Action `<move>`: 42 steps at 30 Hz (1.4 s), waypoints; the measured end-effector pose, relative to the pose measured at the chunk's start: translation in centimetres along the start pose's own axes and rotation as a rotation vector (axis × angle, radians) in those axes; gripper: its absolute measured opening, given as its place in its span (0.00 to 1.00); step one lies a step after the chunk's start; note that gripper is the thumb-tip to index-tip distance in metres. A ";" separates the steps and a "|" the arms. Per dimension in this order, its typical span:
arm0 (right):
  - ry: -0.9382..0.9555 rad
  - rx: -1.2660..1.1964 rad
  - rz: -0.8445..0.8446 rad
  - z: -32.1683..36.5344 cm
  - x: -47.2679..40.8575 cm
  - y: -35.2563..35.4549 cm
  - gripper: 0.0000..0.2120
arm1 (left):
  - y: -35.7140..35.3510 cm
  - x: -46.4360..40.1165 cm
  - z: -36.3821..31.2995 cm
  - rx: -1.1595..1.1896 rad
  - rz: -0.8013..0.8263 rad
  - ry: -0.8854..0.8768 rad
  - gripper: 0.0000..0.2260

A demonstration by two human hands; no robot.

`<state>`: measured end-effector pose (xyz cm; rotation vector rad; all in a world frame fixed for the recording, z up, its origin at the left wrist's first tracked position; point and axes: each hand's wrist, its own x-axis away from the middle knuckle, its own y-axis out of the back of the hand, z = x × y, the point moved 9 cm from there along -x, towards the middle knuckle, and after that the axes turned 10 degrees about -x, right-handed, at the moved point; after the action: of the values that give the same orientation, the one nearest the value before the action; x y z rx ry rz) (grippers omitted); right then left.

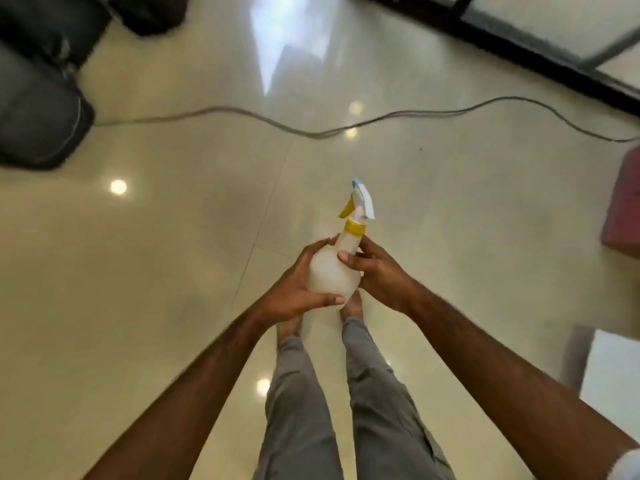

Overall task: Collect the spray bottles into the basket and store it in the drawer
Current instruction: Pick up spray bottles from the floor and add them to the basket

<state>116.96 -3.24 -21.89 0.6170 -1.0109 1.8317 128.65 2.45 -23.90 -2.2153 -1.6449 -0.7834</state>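
A translucent white spray bottle with a yellow collar, yellow trigger and white nozzle head is held upright in front of me, above the floor. My left hand cups its round body from the left and below. My right hand grips the body and neck from the right. No basket or drawer is in view.
I stand on a glossy beige tiled floor. A grey cable snakes across it ahead. Dark bags or seats sit at the far left, a dark window frame at the top right, a maroon object and a white surface at the right edge.
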 end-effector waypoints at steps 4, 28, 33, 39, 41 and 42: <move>0.225 0.103 -0.323 5.7 11.2 2.7 0.18 | -1.9 2.0 -10.7 -0.343 -0.040 -0.181 0.45; 0.762 -0.494 -1.202 -7.7 66.5 42.1 0.15 | -67.6 8.8 -35.2 -0.968 1.011 -0.509 0.40; 0.618 -0.542 -1.407 -13.4 72.9 50.2 0.14 | -79.3 10.5 -35.4 -1.007 0.990 -0.648 0.41; 0.555 -0.514 -1.462 -16.6 77.1 60.3 0.15 | -91.6 7.8 -34.4 -1.127 1.132 -0.640 0.45; 0.552 -0.512 -1.480 -17.3 78.1 64.6 0.16 | -95.7 5.5 -34.6 -1.164 1.182 -0.643 0.44; 0.548 -0.503 -1.504 -17.7 78.7 66.7 0.17 | -97.8 4.1 -35.0 -1.174 1.176 -0.657 0.41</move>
<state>22.19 33.87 2.51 0.3195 -0.3265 0.3222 28.22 18.65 -2.68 -3.7110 0.5499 -0.6932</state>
